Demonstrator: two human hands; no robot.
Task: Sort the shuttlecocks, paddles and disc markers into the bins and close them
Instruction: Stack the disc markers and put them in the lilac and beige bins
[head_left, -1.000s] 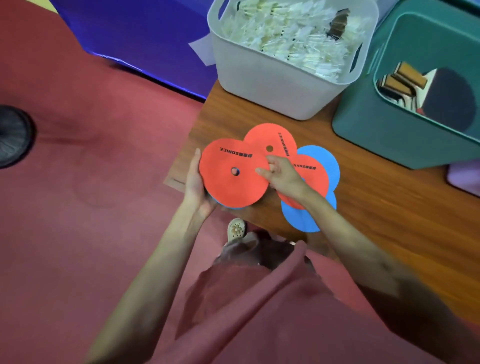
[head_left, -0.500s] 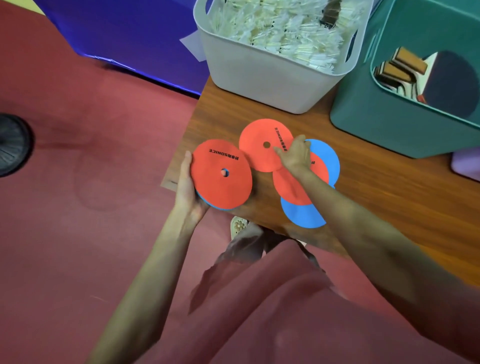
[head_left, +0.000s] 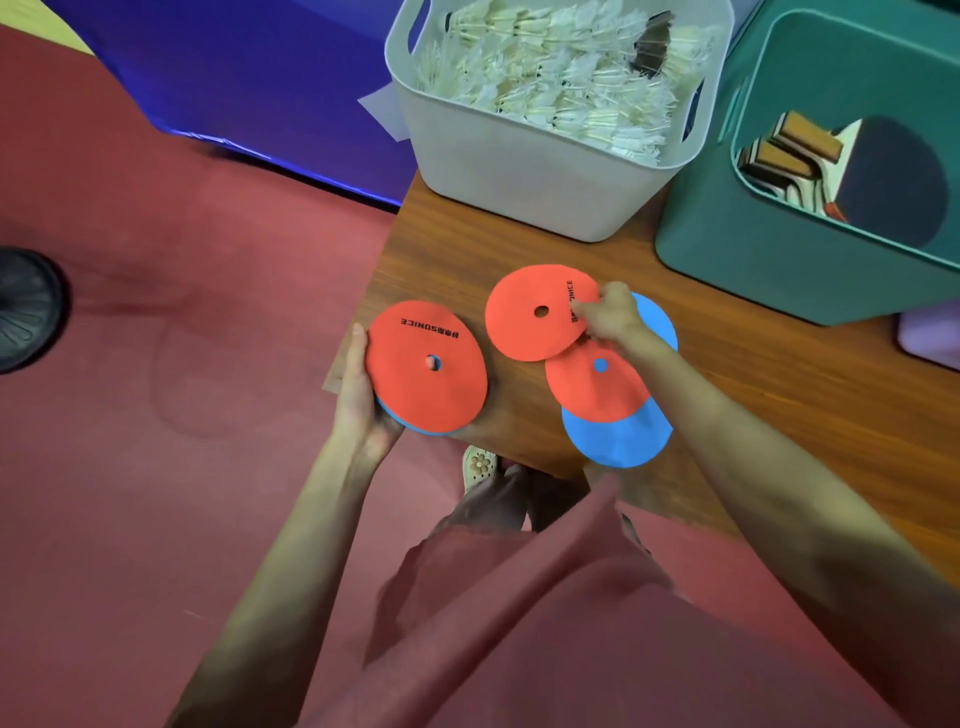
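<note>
Pinching the right edge of a red disc (head_left: 537, 312) lying flat on the table (head_left: 779, 395), the right hand (head_left: 608, 317) sits just right of the left hand (head_left: 358, 395), which grips a small stack (head_left: 426, 369) at the table's corner.

Wooden table (head_left: 753, 395) bears bins (head_left: 519, 176), disc markers (head_left: 618, 436).

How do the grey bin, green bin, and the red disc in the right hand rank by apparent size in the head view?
1. grey bin and green bin: unsure, the green one is cut off by the frame.
2. red disc in the right hand, clearly smallest.
</note>
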